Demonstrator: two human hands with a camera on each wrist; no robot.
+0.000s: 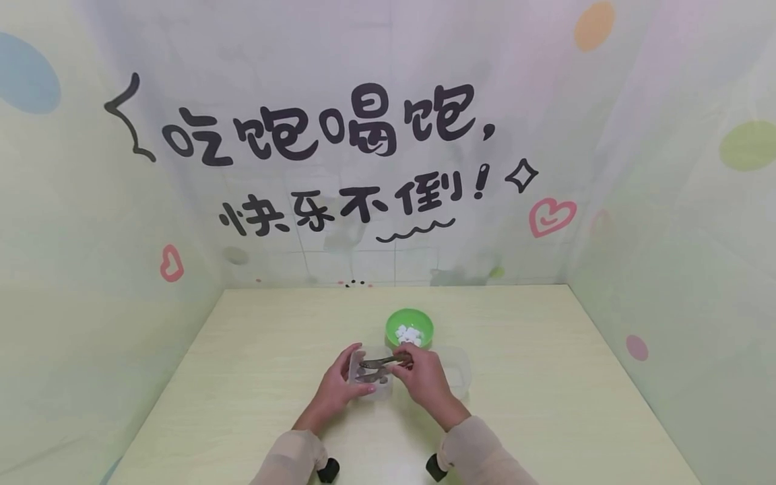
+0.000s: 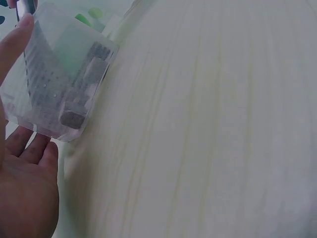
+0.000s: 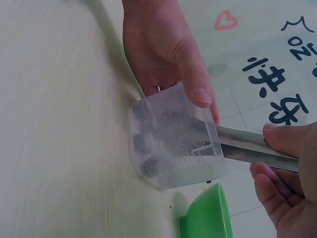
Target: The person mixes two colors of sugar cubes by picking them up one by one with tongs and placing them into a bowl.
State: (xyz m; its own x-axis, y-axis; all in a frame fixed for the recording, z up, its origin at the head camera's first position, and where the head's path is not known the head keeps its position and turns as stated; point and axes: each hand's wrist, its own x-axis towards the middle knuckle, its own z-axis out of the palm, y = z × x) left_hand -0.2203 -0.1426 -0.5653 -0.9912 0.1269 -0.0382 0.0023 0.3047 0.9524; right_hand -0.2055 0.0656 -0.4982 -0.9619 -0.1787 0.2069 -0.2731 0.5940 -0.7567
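My left hand [image 1: 332, 392] grips a clear plastic box [image 3: 171, 168], tilted up, with the thumb over its near side. Several dark greyish lumps lie inside; one lump [image 2: 72, 119] shows through the wall in the left wrist view. Metal tongs [image 3: 247, 140] are pinched between the thumb and fingers of my right hand [image 1: 427, 378]. Their perforated tips reach through the mouth of the box. Seen through the cloudy plastic, the tips are blurred, and I cannot tell whether they hold a lump.
Just beyond the hands stands a green bowl [image 1: 393, 318] with several small white pieces [image 1: 409, 335] in it. A translucent lid or shallow tray [image 1: 464, 377] lies beside my right hand, partly covered by it. A printed fabric backdrop [image 1: 388, 54] rises behind the pale wooden table [image 1: 273, 323].
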